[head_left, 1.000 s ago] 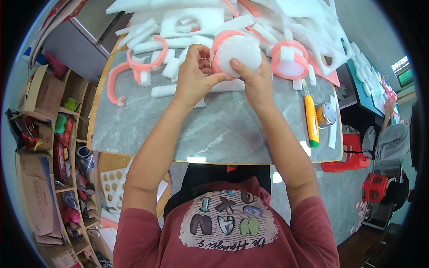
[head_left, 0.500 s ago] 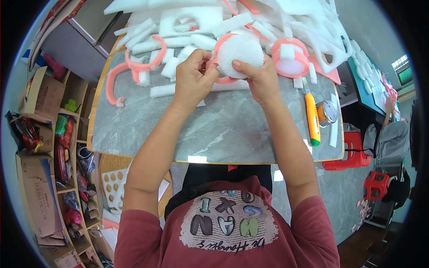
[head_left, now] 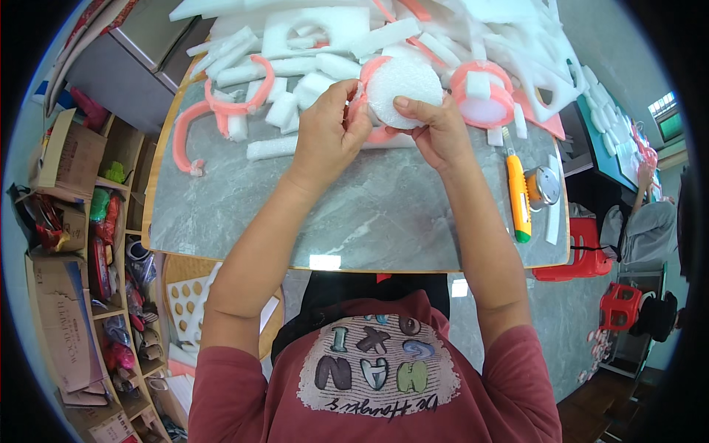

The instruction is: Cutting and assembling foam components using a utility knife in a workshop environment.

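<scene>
Above the far half of the table, a round white foam disc (head_left: 395,83) with a pink foam strip (head_left: 371,71) along its left side is held up between both hands. My right hand (head_left: 437,122) grips the disc at its lower right, thumb lying on the white face. My left hand (head_left: 336,122) pinches the pink strip at the disc's left edge; its fingertips are partly hidden. Just right of the disc stands a round piece ringed with pink foam (head_left: 481,103), a small white block on top. Loose pink foam arcs (head_left: 181,140) lie to the left.
White foam offcuts (head_left: 317,33) pile up across the table's back. At the right lie an orange utility knife (head_left: 518,196) and a round metal-topped container (head_left: 543,186). Shelves of goods (head_left: 111,295) stand left; red stools (head_left: 580,255) stand right, where another person (head_left: 650,229) sits.
Both hands and the disc have shifted slightly right. My right thumb has moved a little on the disc's face, and my left fingers have closed in at the strip.
</scene>
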Demonstrator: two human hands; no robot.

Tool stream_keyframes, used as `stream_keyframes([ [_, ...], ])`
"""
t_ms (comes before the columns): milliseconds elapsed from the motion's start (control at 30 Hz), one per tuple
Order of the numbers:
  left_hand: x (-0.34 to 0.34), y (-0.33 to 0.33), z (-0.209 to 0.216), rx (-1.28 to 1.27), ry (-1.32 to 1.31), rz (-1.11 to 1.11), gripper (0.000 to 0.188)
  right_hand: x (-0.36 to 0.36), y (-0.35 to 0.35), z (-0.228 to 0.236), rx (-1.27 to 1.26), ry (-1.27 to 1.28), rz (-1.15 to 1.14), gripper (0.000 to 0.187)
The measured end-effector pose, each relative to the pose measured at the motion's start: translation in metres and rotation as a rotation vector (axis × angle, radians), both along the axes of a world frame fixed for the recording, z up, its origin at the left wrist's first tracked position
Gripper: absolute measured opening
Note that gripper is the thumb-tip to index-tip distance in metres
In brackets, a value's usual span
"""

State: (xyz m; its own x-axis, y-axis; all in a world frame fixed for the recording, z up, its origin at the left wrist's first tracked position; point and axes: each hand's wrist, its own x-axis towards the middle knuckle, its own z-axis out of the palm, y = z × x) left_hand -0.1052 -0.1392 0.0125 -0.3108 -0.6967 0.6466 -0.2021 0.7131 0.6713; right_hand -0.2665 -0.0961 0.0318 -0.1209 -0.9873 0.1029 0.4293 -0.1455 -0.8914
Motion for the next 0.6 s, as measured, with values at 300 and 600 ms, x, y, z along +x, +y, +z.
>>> stream_keyframes([
  [300, -0.0001, 0.0031, 0.0017, -0.172, -0.032, 0.114, 0.024, 0.0028, 0.0026, 0.0023, 0.002, 0.02, 0.073, 0.035],
  [600, 0.0019, 0.0025, 0.0057, 0.204, 0.165, -0.115, 0.024, -0.0032, -0.0014, -0.0061, -0.029, -0.121, 0.173, 0.036],
])
